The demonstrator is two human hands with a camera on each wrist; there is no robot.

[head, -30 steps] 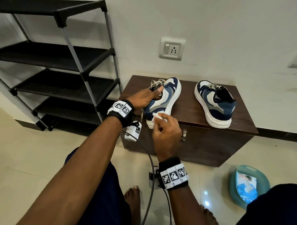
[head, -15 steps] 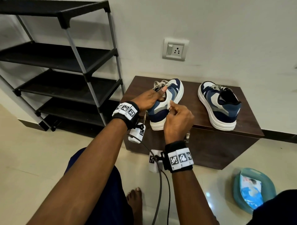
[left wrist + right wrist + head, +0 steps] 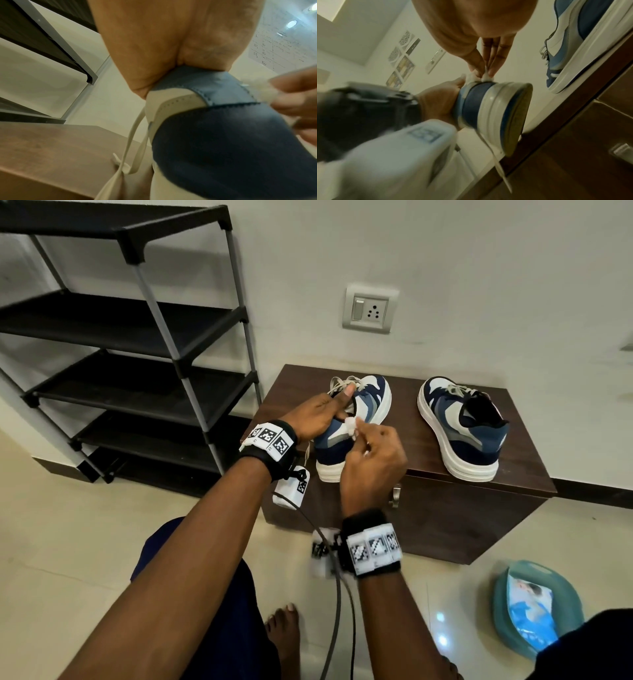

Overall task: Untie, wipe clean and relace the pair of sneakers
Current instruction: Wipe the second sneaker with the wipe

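A white wipe [image 3: 350, 426], moved up from the toe, is pinched by the right hand [image 3: 371, 455] against the sneaker [image 3: 346, 426] gripped by the left hand [image 3: 317, 414].

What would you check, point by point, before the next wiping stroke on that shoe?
1. Held sneaker steadied: ok, the left hand grips it around the collar.
2. Wipe in hand: ok, the right hand pinches it in its fingers.
3. Wipe touching the shoe: ok, it sits on the upper near the collar.
4. Shoe supported: ok, its heel overhangs the front edge of the cabinet.
5. Lace clear of the wipe: ok, it dangles down the far side.
6. Second sneaker wiped yet: cannot tell.
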